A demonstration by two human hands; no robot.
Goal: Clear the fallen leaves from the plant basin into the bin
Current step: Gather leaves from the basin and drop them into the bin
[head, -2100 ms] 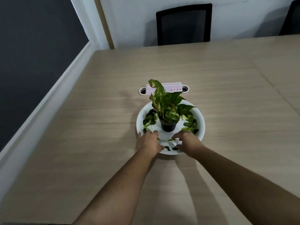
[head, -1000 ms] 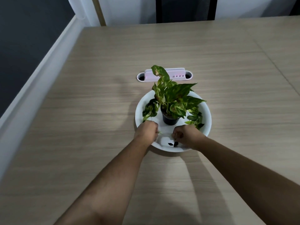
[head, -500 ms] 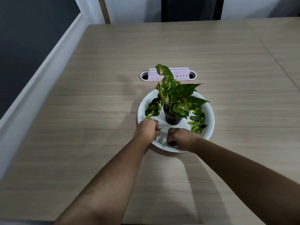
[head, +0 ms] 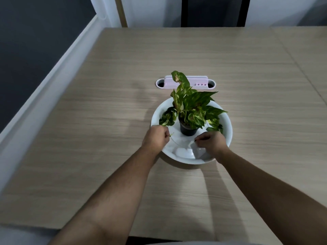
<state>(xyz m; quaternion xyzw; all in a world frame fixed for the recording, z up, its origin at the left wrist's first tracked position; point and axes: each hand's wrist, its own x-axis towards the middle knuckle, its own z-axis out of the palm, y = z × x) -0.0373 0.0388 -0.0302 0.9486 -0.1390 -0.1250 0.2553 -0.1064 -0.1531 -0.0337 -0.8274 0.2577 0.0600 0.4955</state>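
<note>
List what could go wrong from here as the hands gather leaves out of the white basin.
1. The left hand and right hand work close to the small black pot; a bump might tip the plant.
2. Loose leaves lie beneath attached foliage, so healthy ones could get torn.
3. No bin is visible, so leaves may drop on the table.

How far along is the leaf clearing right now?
Done: the near floor of the basin looks bare of leaves. In hand: the left hand is closed with a bit of leaf poking from its grip; the right hand is curled in the basin, contents hidden. Left: loose leaves remain at the right of the pot, and no bin is in view.
</note>
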